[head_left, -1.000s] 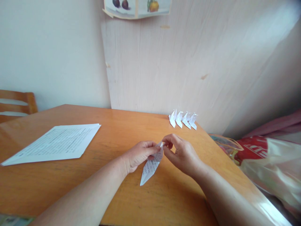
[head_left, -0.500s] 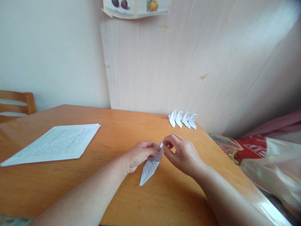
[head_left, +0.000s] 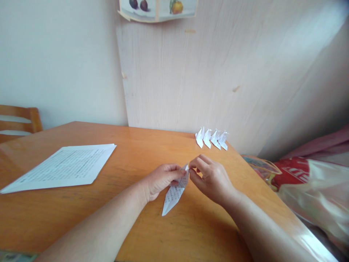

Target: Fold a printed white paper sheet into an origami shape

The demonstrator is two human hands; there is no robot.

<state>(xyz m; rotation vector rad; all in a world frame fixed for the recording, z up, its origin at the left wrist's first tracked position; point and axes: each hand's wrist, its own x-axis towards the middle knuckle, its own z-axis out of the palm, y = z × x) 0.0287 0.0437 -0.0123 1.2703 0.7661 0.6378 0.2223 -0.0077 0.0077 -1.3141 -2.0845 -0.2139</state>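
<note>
A folded piece of printed paper [head_left: 174,194], long and pointed at its lower end, is held over the table in front of me. My left hand [head_left: 163,180] grips its upper part, with the thumb pressed on the near face. At the paper's top tip, my right hand [head_left: 211,178] has its thumb and forefinger closed in a pinch on the edge. The fingertips hide the exact fold there. Farther back, several folded paper cranes [head_left: 207,138] stand in a row near the table's far right corner.
A stack of printed sheets [head_left: 73,165] lies on the left of the wooden table [head_left: 131,225]. Beyond the right table edge are a red and white plastic bag [head_left: 297,174] and other bags. A wooden chair [head_left: 34,120] stands at far left; the wall closes off the back.
Almost nothing differs. The right hand's fingers have shifted very slightly at the paper's tip, while the left hand keeps its hold.
</note>
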